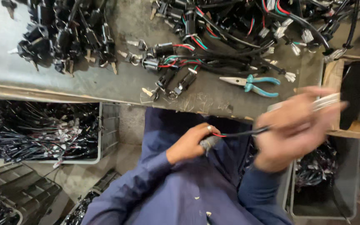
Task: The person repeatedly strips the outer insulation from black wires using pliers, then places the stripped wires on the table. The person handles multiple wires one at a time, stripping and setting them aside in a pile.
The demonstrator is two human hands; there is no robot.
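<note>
Hands over our lap, below the counter [84,89] edge; our left hand [190,143] is closed around the grey end of a black cable [240,133] with red wire showing at the grip; our right hand [290,133], motion-blurred, is closed on the cable's other end, with pale strips [326,101] sticking out past the fingers; teal-handled pliers [253,83] lie on the counter near the right hand; key-switch harnesses [176,62] are heaped beyond; a grey crate [105,129] of wiring sits at left.
</note>
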